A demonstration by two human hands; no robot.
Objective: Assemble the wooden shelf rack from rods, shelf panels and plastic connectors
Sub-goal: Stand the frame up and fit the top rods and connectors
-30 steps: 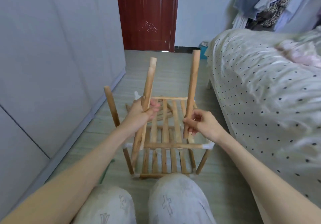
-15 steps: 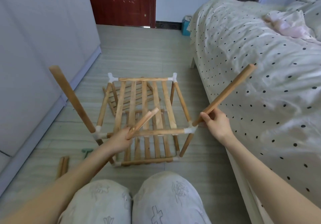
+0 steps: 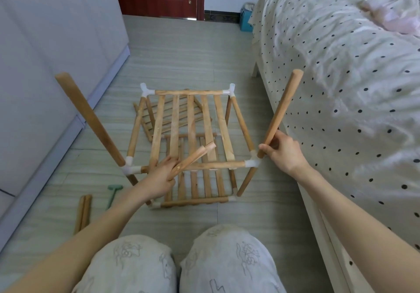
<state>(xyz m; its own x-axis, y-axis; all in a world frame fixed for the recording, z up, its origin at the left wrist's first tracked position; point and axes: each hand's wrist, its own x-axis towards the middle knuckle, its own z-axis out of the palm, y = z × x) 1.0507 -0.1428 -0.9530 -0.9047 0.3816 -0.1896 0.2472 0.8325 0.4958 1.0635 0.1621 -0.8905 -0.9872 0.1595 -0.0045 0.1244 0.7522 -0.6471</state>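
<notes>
Since half a second ago the rod in the right hand has been swung more upright and its lower end brought to the near right connector of the rack on the floor; seating is judged imminent. The rod is pinched near its base. Two spare rods are gripped in the left hand, held over the front rail, both forearms extended

L hand grips rod, R hand on upright rod
</notes>
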